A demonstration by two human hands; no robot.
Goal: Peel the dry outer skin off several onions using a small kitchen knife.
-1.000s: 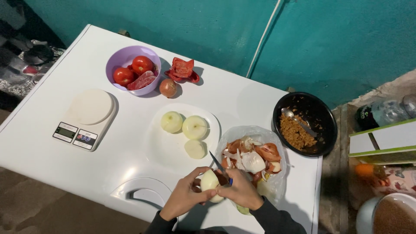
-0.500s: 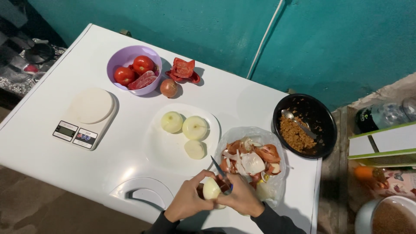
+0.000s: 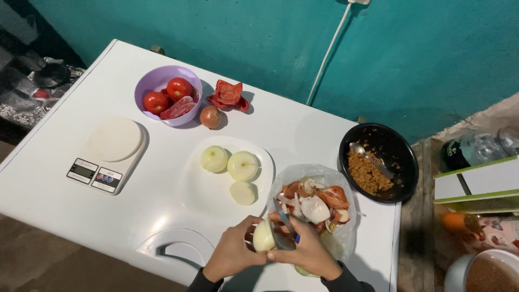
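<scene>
My left hand (image 3: 233,251) holds a partly peeled pale onion (image 3: 263,236) near the front edge of the white surface. My right hand (image 3: 309,251) grips a small knife (image 3: 283,219) whose blade lies against the onion and points up toward the peel bag. A clear plastic bag of onion skins and scraps (image 3: 313,200) lies just beyond both hands. Three peeled onions (image 3: 242,166) rest on a white plate (image 3: 203,189) to the upper left of my hands.
A purple bowl of tomatoes (image 3: 165,94), red pepper pieces (image 3: 228,94) and an unpeeled onion (image 3: 210,116) sit at the back. A white kitchen scale (image 3: 111,151) stands at the left. A black bowl with grains and a spoon (image 3: 378,162) is at the right edge.
My hands have turned the onion and shifted slightly; the knife blade now points up toward the scrap bag. Everything else on the surface has stayed put.
</scene>
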